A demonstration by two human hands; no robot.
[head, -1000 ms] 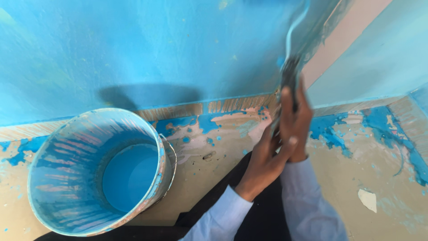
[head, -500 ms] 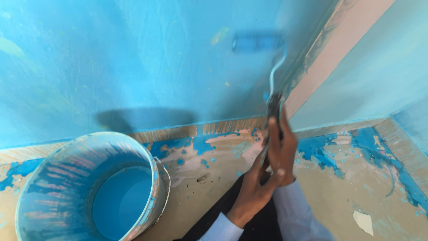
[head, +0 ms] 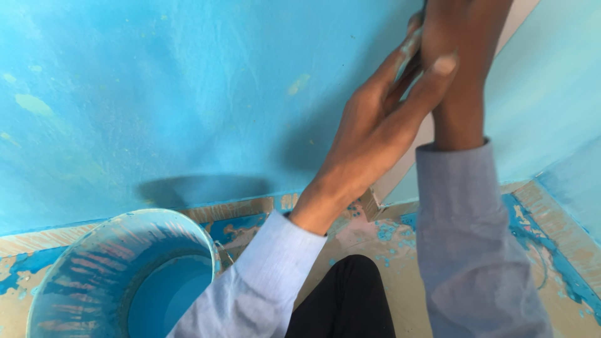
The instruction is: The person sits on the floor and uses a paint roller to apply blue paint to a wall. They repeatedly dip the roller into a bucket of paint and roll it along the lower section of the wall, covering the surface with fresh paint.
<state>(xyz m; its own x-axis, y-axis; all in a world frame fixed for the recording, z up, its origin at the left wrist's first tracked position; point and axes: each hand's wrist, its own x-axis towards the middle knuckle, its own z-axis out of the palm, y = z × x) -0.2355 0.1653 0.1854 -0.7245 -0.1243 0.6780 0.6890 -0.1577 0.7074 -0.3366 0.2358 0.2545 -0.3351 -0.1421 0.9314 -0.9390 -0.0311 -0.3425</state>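
Blue wall [head: 188,94] backs both raised hands, left hand [head: 375,125] fingers closed around the right hand [head: 460,37] (grip unclear), above the bucket [head: 94,269].

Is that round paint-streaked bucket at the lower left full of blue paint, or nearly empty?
Partly filled. The round paint-streaked bucket stands upright with no lid, and a pool of blue paint lies low inside, well below its rim, with streaked inner walls exposed above.

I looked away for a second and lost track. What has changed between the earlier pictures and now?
Both hands have gone up the blue wall: the left hand and right hand now reach the top of the view, still together on the handle, barely visible between them. The roller head has left the picture. The paint bucket stays at lower left on the spattered floor.
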